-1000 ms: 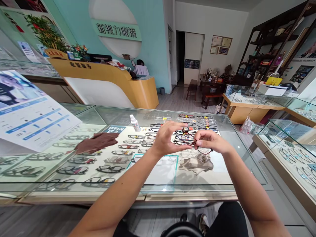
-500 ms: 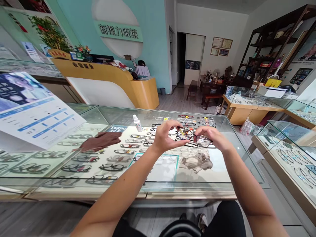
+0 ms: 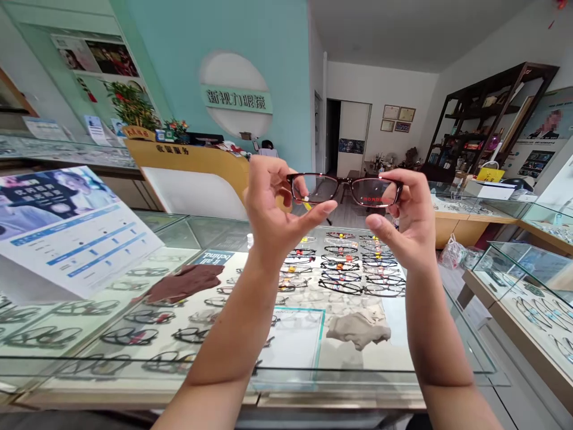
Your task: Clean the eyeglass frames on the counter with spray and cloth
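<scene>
A pair of dark-framed eyeglasses (image 3: 344,181) is held up above the glass counter, lenses facing me. Red lettering shows on the right lens, and a yellow tag hangs by the left side. My left hand (image 3: 275,209) grips the left end of the frame between fingers and thumb. At the other end, my right hand (image 3: 405,218) has its fingers curled round the frame's corner, thumb lower down. Below them, inside the glass display counter (image 3: 349,377), lie rows of eyeglasses (image 3: 341,288). A crumpled grey-beige cloth (image 3: 358,329) lies under my right forearm.
A brown cloth (image 3: 185,283) and a standing desk calendar (image 3: 76,233) are on the left. My left wrist mostly covers a white bottle (image 3: 250,240). A teal-edged white sheet (image 3: 293,340) lies in front. More glass cases (image 3: 528,263) stand at the right.
Both hands have raised the eyeglasses from low over the counter to about eye height. The frame now faces me, lenses spread between the hands. My view has tilted up.
</scene>
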{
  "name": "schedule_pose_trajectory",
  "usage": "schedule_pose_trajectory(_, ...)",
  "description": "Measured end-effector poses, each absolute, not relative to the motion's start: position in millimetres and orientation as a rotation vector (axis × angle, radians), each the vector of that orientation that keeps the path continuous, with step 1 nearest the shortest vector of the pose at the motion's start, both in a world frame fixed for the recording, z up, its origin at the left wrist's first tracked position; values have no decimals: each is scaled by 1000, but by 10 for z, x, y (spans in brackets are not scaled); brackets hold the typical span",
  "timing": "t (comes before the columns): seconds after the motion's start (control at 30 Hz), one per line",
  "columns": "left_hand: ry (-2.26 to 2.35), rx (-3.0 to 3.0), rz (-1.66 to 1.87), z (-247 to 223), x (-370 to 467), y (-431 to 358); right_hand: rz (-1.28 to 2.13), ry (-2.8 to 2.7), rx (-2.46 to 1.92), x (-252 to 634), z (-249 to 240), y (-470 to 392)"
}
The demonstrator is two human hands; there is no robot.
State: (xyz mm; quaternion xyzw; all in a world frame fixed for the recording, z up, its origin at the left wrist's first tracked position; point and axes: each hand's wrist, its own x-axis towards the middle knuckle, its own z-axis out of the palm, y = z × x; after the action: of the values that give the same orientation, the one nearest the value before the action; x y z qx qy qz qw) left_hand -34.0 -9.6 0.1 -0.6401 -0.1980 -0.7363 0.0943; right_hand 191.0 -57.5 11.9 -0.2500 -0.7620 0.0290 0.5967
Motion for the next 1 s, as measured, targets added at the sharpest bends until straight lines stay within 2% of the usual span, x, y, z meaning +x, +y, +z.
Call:
schedule_pose_trajectory(0.43,-628,-1884,-2183,16,-379,-203,183,-1758,-577,1871,45,-419)
schedule_pose_trajectory(1.0,-768,-1905,-2308,-77,-187,-153,-1,-1545,-567,1714,-119,-285)
